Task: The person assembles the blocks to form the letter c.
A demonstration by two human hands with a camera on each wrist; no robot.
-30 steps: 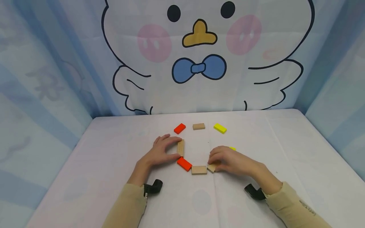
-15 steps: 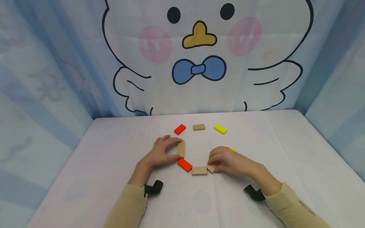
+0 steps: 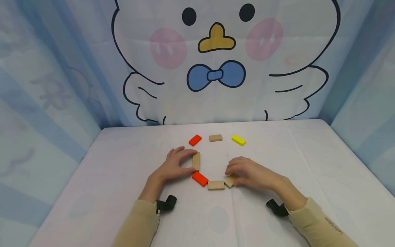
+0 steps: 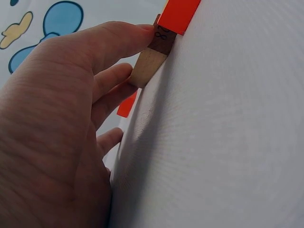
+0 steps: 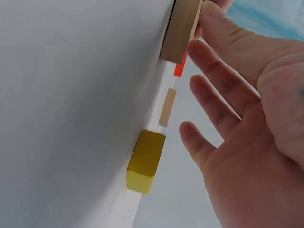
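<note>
A plain wooden block stands lengthwise at the left of a ring of small blocks. My left hand holds it by its ends, thumb at the near end and index finger at the far one. Touching its near end is a red block, followed by a plain wooden block. To the right lies a slanted wooden block, partly covered by my right hand. That hand's thumb and index finger are on either side of it; its other fingers are spread loosely.
At the back lie a red block, a wooden block and a yellow block, set apart from one another. Another yellow block lies beyond my right hand, nearly hidden in the head view. A white cloth covers the table.
My right hand has shifted slightly up and right, its thumb and index finger a little wider apart, showing more of the slanted block. My left hand has kept its place.
</note>
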